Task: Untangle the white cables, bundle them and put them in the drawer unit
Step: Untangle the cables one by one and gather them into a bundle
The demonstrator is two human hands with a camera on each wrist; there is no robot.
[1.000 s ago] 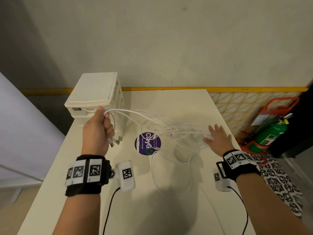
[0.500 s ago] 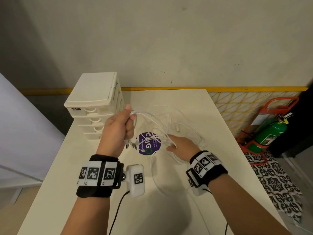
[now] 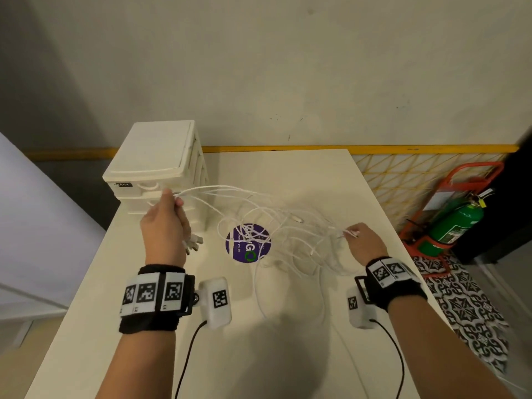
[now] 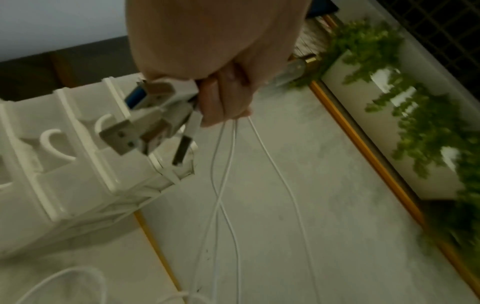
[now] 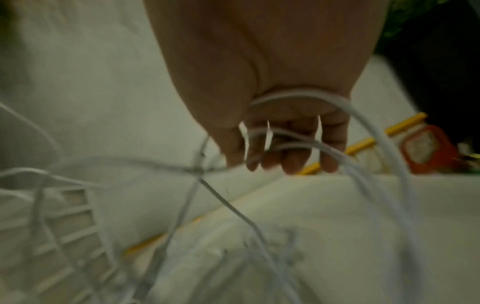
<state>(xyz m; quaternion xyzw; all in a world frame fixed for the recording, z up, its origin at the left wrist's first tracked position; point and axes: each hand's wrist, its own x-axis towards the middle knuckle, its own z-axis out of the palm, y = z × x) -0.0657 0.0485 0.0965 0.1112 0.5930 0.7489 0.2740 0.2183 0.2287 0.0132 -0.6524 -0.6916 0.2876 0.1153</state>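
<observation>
Several white cables point(image 3: 288, 234) lie tangled across the middle of the white table point(image 3: 288, 355). My left hand point(image 3: 172, 204) is raised in front of the white drawer unit point(image 3: 155, 156) and grips a bunch of cable ends in a fist. Their USB plugs point(image 3: 193, 243) hang below the fist. In the left wrist view the plugs point(image 4: 145, 123) stick out of my left hand point(image 4: 223, 98) beside the drawer unit point(image 4: 52, 164), whose drawers are closed. My right hand point(image 3: 352, 233) holds strands at the tangle's right side. The right wrist view shows cables point(image 5: 298, 142) looped over the fingers point(image 5: 291, 160).
A round purple sticker point(image 3: 248, 246) lies under the cables at mid-table. The table's right edge is just beyond my right hand. On the floor to the right stand a green fire extinguisher point(image 3: 454, 226) in a red frame and a patterned mat point(image 3: 466, 306).
My right hand has moved from the table's centre out to the right, drawing strands with it. My left hand has swung back left toward the drawer unit, still holding the cable ends.
</observation>
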